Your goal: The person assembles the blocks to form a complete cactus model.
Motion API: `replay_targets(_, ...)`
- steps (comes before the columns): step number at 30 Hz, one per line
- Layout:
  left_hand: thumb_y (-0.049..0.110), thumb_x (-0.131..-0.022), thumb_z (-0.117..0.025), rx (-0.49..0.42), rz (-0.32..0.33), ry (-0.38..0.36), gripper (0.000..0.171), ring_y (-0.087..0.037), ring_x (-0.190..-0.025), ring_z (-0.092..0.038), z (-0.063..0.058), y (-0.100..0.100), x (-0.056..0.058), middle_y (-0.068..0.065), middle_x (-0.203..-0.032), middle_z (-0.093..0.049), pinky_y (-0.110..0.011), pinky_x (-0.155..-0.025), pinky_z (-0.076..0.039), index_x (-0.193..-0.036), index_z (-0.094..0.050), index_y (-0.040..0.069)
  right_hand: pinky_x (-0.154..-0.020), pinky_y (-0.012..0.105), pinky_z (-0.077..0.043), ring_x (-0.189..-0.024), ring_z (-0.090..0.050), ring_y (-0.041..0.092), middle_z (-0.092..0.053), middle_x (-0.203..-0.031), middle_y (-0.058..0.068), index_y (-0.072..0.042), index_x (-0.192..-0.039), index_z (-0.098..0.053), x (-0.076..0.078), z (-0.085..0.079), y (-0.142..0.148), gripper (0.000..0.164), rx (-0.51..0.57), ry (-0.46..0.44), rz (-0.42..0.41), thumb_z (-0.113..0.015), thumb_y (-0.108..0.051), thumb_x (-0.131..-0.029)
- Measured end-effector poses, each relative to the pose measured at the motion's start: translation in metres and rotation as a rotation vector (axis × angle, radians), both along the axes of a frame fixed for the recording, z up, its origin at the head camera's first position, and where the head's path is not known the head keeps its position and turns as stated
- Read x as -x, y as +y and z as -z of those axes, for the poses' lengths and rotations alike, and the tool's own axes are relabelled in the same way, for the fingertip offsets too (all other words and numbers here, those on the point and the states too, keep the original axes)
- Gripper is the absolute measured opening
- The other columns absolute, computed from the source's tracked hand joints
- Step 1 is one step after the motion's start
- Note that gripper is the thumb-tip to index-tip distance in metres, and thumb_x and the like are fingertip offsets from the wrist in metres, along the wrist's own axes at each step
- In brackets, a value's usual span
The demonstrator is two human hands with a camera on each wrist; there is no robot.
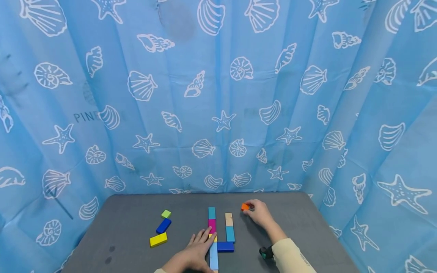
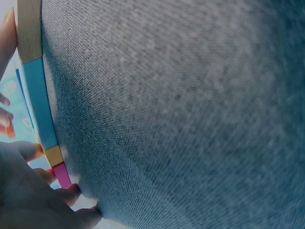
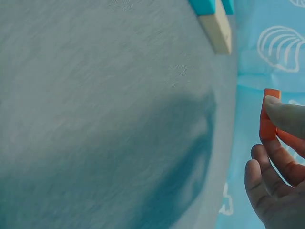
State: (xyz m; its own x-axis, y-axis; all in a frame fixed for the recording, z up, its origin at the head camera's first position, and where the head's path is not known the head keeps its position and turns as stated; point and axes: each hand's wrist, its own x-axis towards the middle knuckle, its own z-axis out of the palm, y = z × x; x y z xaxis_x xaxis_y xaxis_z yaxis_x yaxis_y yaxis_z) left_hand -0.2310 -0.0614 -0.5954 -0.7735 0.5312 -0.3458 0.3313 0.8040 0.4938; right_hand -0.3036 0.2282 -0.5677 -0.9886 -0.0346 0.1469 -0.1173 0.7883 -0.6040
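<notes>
In the head view my right hand (image 1: 260, 213) pinches an orange block (image 1: 244, 207) at the right. The right wrist view shows that orange block (image 3: 268, 114) between thumb and fingers, with a shadow cast on the table. My left hand (image 1: 198, 250) lies with spread fingers over a straight row of blocks. This row has a teal block (image 1: 211, 212) at its far end, then a magenta block (image 1: 212, 226), a yellow block (image 1: 213, 237) partly under the fingers, a light blue block (image 1: 213, 256) and a wooden block (image 2: 29, 28). Left fingertips touch the row near the yellow block.
A dark blue block (image 1: 225, 247) juts right from the row. Beyond it, a teal block (image 1: 230, 234) and a wooden block (image 1: 228, 219) stand in line. At the left lie a green block (image 1: 166, 214), a blue block (image 1: 164, 226) and a yellow block (image 1: 158, 240). A shell-patterned curtain (image 1: 218, 113) surrounds the grey table.
</notes>
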Motion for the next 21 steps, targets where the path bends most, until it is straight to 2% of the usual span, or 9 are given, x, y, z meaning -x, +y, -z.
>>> replay_targets(7, 0.063, -0.065, -0.087, -0.004, -0.014, -0.016, 0.116, -0.038, -0.153, -0.016, 0.000, 0.000, 0.002, -0.001, -0.170, -0.010, -0.067, -0.118, -0.013, -0.160, -0.026, 0.036, -0.082, 0.044, -0.054, -0.094, -0.063, 0.023, -0.068, -0.106, 0.008, -0.007, -0.114, -0.073, 0.008, -0.006, -0.019, 0.029, 0.035, 0.005, -0.049, -0.080, -0.016, -0.087)
replay_targets(21, 0.066, -0.067, -0.084, -0.003, 0.013, -0.019, 0.115, -0.038, -0.153, -0.016, 0.001, -0.001, 0.003, -0.002, -0.170, -0.010, -0.067, -0.118, -0.013, -0.160, -0.024, 0.036, -0.081, 0.041, -0.058, -0.092, -0.067, 0.023, -0.072, -0.106, 0.011, -0.003, -0.116, -0.072, 0.029, -0.018, -0.061, 0.029, 0.132, -0.071, -0.135, -0.078, -0.010, -0.088)
